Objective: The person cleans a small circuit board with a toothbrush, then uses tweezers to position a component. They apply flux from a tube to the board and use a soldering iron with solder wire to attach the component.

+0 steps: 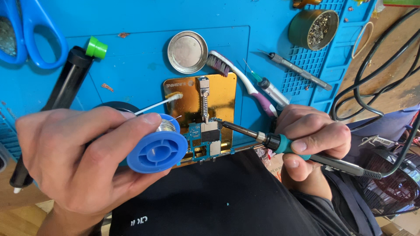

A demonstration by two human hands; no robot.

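At the centre of the frame, a person bends over a small blue circuit board (204, 140) clamped on a gold-coloured holder plate (221, 94), which lies on a blue work mat (131, 57). The left hand (76, 159), in the lower left, is closed around a blue spool of solder wire (159, 148), thumb and fingers gripping its rim, with a thin strand of wire rising from it toward the board. The right hand (308, 140), at right centre, grasps a soldering iron (267, 140) by its teal collar, pen-fashion, its dark tip resting at the upper right edge of the board. Judging by this, the soldering looks to be in its working stage: iron at the board, wire drawn out but not visibly at the tip; whether any joint is finished cannot be told. A cotton swab (159, 102) lies across the plate's upper left corner. Farther up the mat sit a round metal lid (187, 51), a toothbrush (238, 76), a syringe (271, 89), a slim metal probe (299, 70) and a tin of brass cleaning wool (314, 29). Blue scissors (33, 35) occupy the upper left, and black cables (380, 74) trail off at right.
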